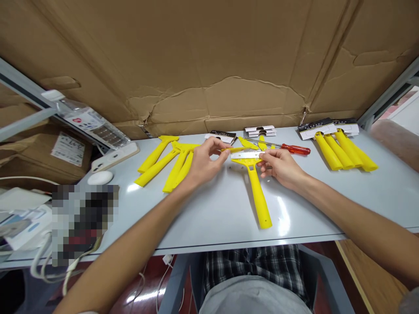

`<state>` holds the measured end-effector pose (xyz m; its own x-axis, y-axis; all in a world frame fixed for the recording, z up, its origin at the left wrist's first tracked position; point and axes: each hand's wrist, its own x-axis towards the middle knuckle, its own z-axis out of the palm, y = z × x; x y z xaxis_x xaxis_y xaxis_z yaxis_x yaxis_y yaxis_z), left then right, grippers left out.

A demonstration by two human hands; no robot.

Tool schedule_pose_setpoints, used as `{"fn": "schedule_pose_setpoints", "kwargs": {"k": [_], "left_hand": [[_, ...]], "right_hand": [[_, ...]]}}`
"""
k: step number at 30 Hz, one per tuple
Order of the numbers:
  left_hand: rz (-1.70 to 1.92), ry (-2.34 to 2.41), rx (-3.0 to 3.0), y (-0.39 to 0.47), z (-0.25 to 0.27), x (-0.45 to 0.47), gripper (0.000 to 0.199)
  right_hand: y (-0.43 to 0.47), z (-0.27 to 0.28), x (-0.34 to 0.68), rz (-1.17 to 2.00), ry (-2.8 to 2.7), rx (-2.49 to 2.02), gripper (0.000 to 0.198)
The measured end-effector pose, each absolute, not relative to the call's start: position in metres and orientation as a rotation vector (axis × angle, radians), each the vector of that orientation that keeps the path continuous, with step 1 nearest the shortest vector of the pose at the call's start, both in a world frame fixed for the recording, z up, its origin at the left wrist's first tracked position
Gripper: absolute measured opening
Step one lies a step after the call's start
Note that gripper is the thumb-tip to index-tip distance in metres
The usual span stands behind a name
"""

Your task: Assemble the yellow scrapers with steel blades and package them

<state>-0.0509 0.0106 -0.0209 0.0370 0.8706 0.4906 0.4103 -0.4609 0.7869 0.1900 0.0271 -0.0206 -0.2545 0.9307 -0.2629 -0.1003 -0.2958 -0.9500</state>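
Note:
A yellow scraper (258, 194) lies in front of me, its handle pointing toward the near table edge and a metal plate (244, 155) across its head. My left hand (206, 162) is closed, pinching a thin yellow strip (236, 149) at the far side of the head. With fingers closed, my right hand (280, 166) grips the right end of the scraper head and plate. Just beyond it rests a screwdriver with a red handle (296, 149). Several yellow scraper handles (178, 168) lie left of my left hand.
At the right lie several yellow scrapers with card headers (340, 150). Black-and-white cards (222, 136) sit behind my hands. A plastic bottle (91, 120), a white phone (114, 158) and a white mouse (100, 177) are at the left. Cardboard (209, 61) walls off the back.

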Motion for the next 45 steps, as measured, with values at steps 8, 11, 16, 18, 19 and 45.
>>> {"fn": "schedule_pose_setpoints", "kwargs": {"k": [8, 11, 16, 18, 19, 45], "left_hand": [[1.064, 1.526, 2.102, 0.024, -0.024, -0.070, 0.019], [0.769, 1.542, 2.353, 0.024, -0.028, -0.073, 0.026], [0.774, 1.539, 2.415, 0.022, -0.026, -0.069, 0.029], [0.958, 1.528, 2.246, 0.019, -0.022, -0.063, 0.026], [1.037, 1.513, 2.115, 0.016, -0.020, -0.058, 0.024], [1.219, 0.894, 0.562, -0.023, -0.019, 0.001, 0.013]], "right_hand": [[0.029, -0.020, 0.191, 1.661, -1.132, -1.205, 0.012], [0.030, -0.020, 0.191, 1.662, -1.120, -1.202, 0.012], [0.030, -0.019, 0.192, 1.670, -1.121, -1.185, 0.011], [0.029, -0.019, 0.191, 1.675, -1.125, -1.183, 0.011], [0.029, -0.019, 0.191, 1.678, -1.128, -1.183, 0.011], [0.015, -0.019, 0.183, 1.658, -1.168, -1.027, 0.034]]}}
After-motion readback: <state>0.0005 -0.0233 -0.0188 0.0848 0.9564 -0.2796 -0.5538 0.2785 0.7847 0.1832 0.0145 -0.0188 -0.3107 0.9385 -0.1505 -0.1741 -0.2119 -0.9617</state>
